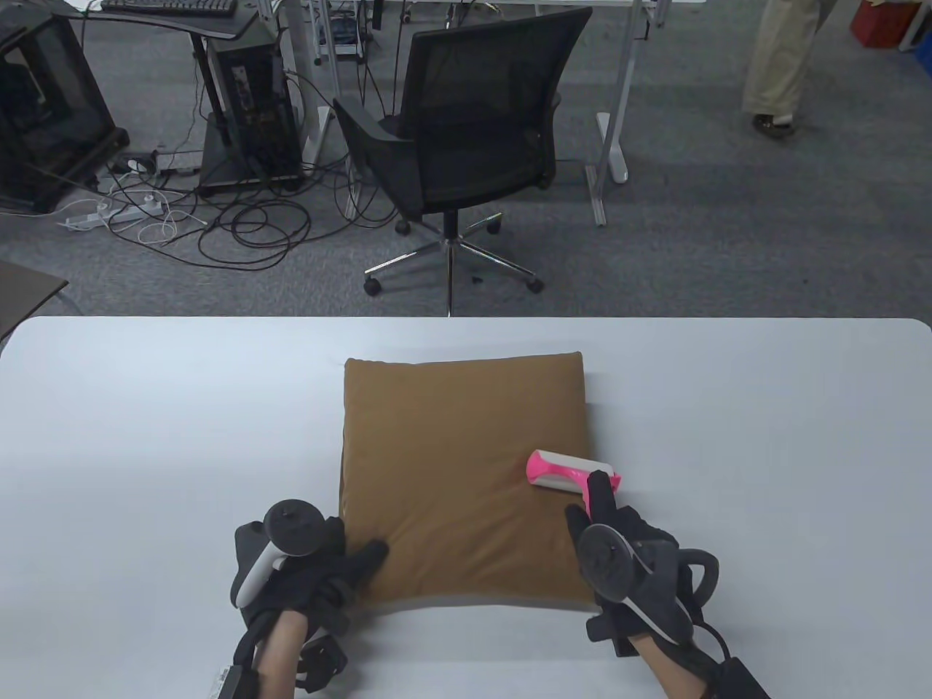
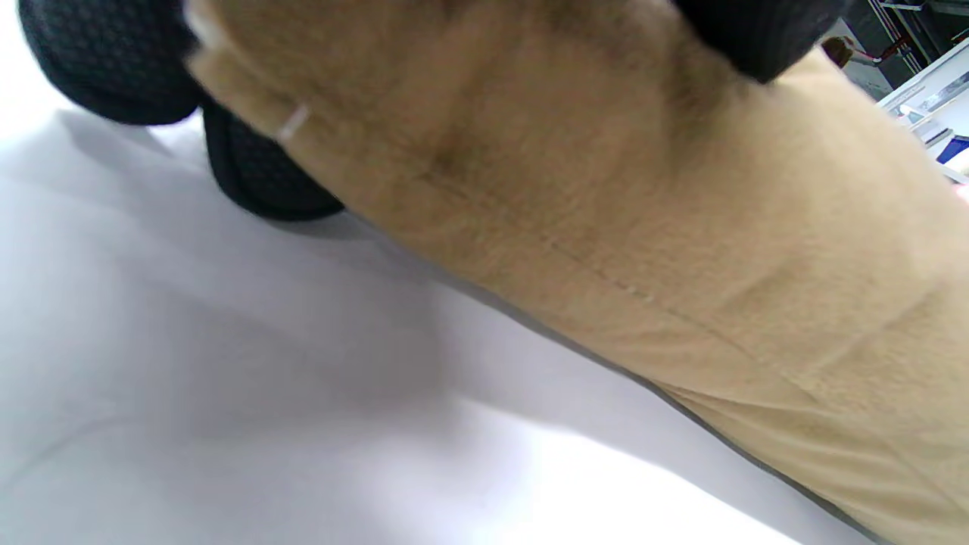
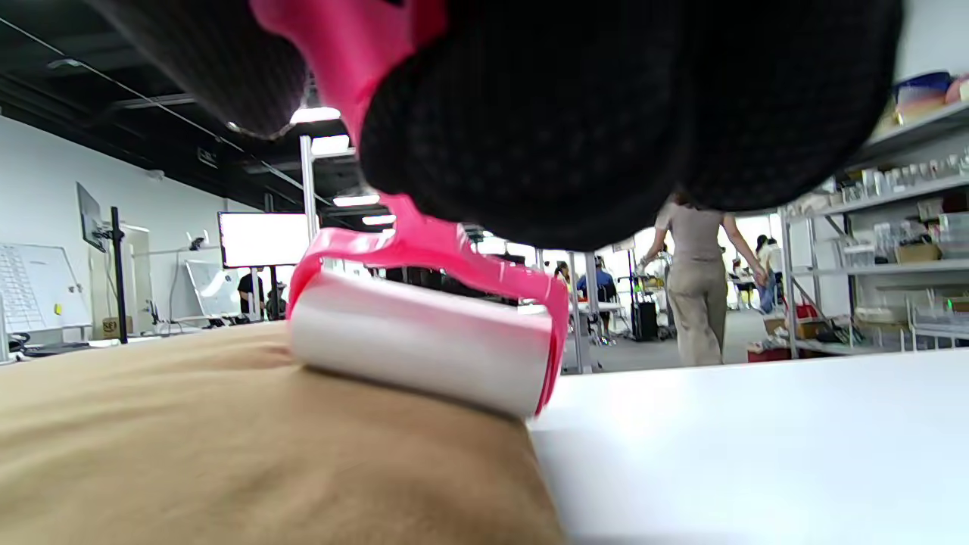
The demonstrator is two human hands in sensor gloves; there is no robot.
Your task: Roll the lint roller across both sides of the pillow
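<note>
Right hand [image 1: 630,561] fingers grip the lint roller [image 1: 571,473]; left hand [image 1: 306,564] pinches the pillow [image 1: 459,473] corner; overhanging roller may slip off.

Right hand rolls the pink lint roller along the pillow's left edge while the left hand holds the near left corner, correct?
Not quite: the lint roller is at the pillow's right edge, as the table view shows. The right hand grips it; the left hand holds the near left corner.
</note>
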